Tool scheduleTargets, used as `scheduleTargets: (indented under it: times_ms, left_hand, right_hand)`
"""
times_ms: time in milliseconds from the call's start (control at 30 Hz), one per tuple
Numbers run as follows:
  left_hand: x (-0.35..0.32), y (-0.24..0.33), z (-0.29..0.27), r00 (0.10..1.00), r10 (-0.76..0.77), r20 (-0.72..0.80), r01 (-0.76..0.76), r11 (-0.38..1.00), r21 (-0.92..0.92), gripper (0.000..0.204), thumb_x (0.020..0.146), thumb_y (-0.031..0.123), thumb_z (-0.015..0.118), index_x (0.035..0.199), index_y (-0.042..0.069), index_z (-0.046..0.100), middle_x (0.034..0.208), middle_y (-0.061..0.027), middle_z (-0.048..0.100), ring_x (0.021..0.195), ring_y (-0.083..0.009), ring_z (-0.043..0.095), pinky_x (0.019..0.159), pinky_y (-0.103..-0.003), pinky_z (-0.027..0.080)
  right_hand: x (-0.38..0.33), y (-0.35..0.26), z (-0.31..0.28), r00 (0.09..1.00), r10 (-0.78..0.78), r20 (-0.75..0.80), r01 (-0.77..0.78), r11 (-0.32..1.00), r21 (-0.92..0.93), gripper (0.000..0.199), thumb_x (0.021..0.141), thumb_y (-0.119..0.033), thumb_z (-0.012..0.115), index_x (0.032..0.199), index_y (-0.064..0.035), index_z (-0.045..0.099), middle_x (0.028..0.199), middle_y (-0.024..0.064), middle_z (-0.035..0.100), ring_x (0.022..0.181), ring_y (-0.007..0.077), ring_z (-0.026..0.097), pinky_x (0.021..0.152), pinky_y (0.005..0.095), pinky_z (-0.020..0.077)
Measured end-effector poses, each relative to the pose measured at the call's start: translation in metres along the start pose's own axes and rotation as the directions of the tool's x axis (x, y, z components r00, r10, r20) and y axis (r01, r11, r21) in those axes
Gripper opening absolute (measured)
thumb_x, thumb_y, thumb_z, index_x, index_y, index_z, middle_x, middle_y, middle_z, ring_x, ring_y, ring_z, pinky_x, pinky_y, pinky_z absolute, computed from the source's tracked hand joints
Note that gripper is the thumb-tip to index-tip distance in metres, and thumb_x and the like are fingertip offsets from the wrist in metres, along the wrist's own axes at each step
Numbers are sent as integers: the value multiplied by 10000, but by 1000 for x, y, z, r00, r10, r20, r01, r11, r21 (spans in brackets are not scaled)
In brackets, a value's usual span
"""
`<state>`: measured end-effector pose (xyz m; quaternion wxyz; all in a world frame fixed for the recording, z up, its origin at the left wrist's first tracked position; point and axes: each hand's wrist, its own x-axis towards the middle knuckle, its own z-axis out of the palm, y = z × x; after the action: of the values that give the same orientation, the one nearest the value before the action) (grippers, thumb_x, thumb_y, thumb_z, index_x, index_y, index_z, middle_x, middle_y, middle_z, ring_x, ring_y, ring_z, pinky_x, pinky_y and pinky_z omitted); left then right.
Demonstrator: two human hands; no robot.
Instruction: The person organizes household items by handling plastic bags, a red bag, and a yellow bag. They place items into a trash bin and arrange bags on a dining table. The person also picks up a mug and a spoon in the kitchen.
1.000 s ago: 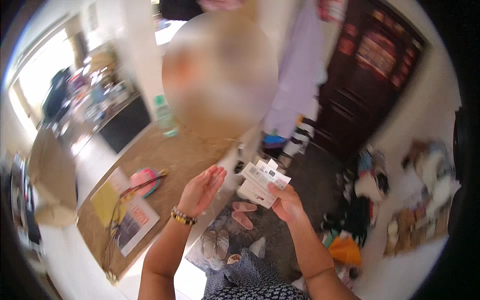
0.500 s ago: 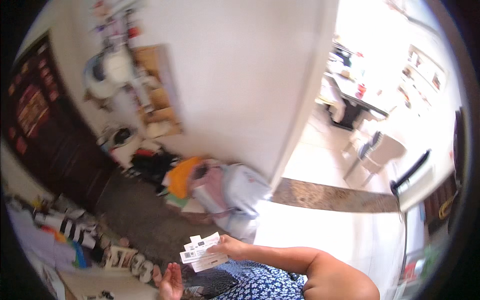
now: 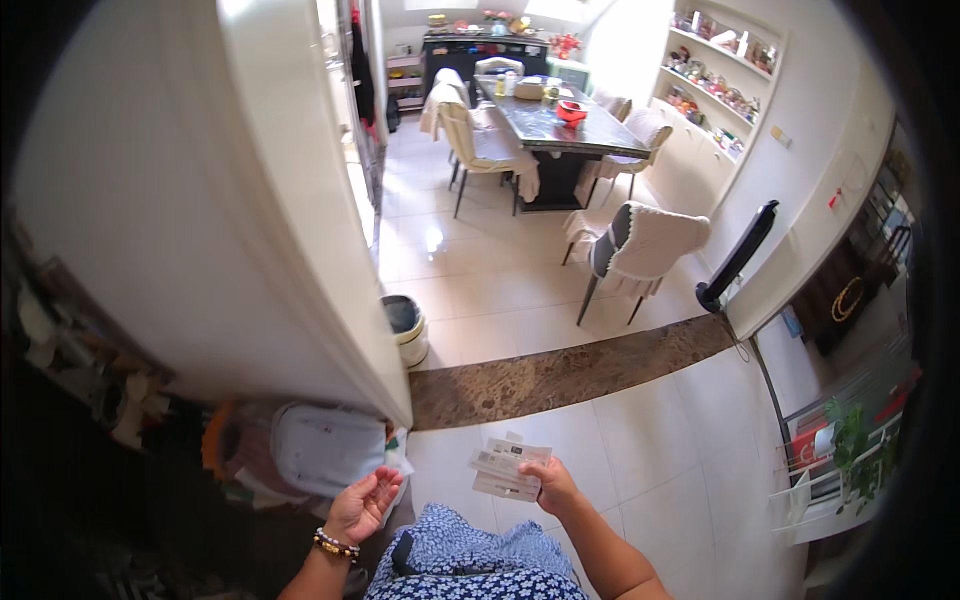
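Note:
Several white paper slips (image 3: 503,462) with small dark printing are fanned out in front of me. My right hand (image 3: 555,486) pinches them at their right edge, thumb on top. To the left of the slips, apart from them, is my left hand (image 3: 366,508), palm partly up, its fingers loosely bent and apart, with nothing in it. A beaded bracelet (image 3: 336,545) circles the left wrist. Below both hands is blue flower-patterned clothing (image 3: 470,555).
A pale grey bag (image 3: 328,447) lies by the wall corner at left, near a bin (image 3: 404,330). A brown stone strip (image 3: 570,370) crosses the tiled floor. Beyond stand a covered chair (image 3: 650,245), a dining table (image 3: 595,132) and a black tower fan (image 3: 740,258). A plant (image 3: 855,450) stands at right.
My view has swung right, from the wall and dark door toward the dining room. The slips stay in my right hand; my left hand and bracelet show more fully.

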<state>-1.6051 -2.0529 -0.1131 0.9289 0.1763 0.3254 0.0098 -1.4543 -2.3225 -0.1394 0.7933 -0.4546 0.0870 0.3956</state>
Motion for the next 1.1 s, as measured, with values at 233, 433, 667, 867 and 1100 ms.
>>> scheduleTargets:
  times_ms: [233, 433, 667, 867, 1100]
  left_hand:
    - [149, 20, 82, 987, -137, 89, 132, 989, 61, 207, 905, 110, 401, 1031, -22, 499, 1043, -150, 552, 1010, -249, 537, 878, -323, 460]
    - [274, 65, 160, 983, -153, 102, 154, 988, 6, 206, 901, 105, 418, 1040, -26, 494, 1055, -146, 546, 992, -248, 547, 851, -309, 481]
    - [362, 99, 198, 997, -81, 8, 82, 995, -62, 202, 891, 91, 439, 1035, -42, 486, 1033, -155, 548, 979, -236, 553, 837, -295, 495]
    - [429, 103, 185, 976, 88, -201, -138, 958, -251, 176, 877, 70, 446, 1015, -32, 483, 1018, -168, 545, 993, -263, 544, 856, -330, 479]
    - [491, 111, 133, 873, 118, -473, -315, 877, -362, 170, 885, 78, 429, 1006, -24, 494, 1027, -161, 549, 987, -266, 544, 867, -339, 466]
  right_hand:
    - [97, -61, -45, 994, -73, -76, 75, 997, 20, 358, 706, -49, 603, 1049, 20, 525, 992, 103, 594, 897, 220, 580, 832, 380, 460]
    - [184, -175, -21, 985, -160, -71, 163, 986, 32, 323, 730, -76, 572, 1031, 31, 527, 986, 123, 593, 887, 225, 585, 834, 366, 457]
    - [317, -258, -8, 1000, -30, 2, 30, 998, -52, 297, 742, -55, 546, 1015, 62, 528, 952, 137, 596, 851, 221, 588, 787, 333, 467]
    - [432, -315, 0, 990, 139, 27, -122, 935, -334, 280, 722, -32, 543, 989, 53, 531, 954, 132, 594, 839, 223, 591, 762, 346, 479]
    - [531, -326, 8, 954, 299, -39, -263, 762, -592, 245, 736, -34, 541, 960, 65, 539, 893, 123, 604, 777, 198, 591, 704, 321, 486]
